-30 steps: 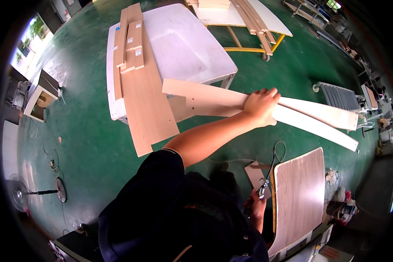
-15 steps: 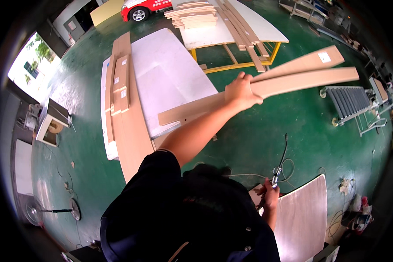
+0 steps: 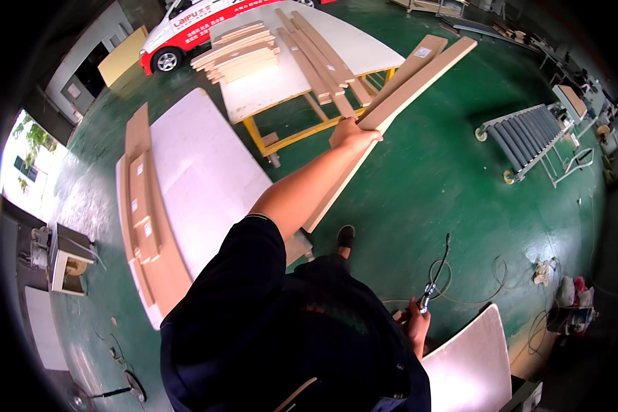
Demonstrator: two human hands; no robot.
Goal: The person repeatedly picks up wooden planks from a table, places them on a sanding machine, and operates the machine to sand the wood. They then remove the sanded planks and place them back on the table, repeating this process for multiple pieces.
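Left hand [image 3: 353, 135]: grip closed around two wooden boards [image 3: 419, 86].
Right hand [image 3: 413, 323]: closed on a metal tool [image 3: 427, 295].
Boards' change: swung from nearly crosswise to pointing away; it suggests turning while carried.
Boards' long axis: forward and rightward, from near the white bench [image 3: 199, 178]'s nearest corner toward the yellow-legged bench [image 3: 374, 51]'s right corner.

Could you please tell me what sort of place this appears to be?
It looks like a woodworking or furniture workshop: there are two long boards in the left hand, a stack of shorter boards on a yellow-framed table, and a wheeled roller conveyor.
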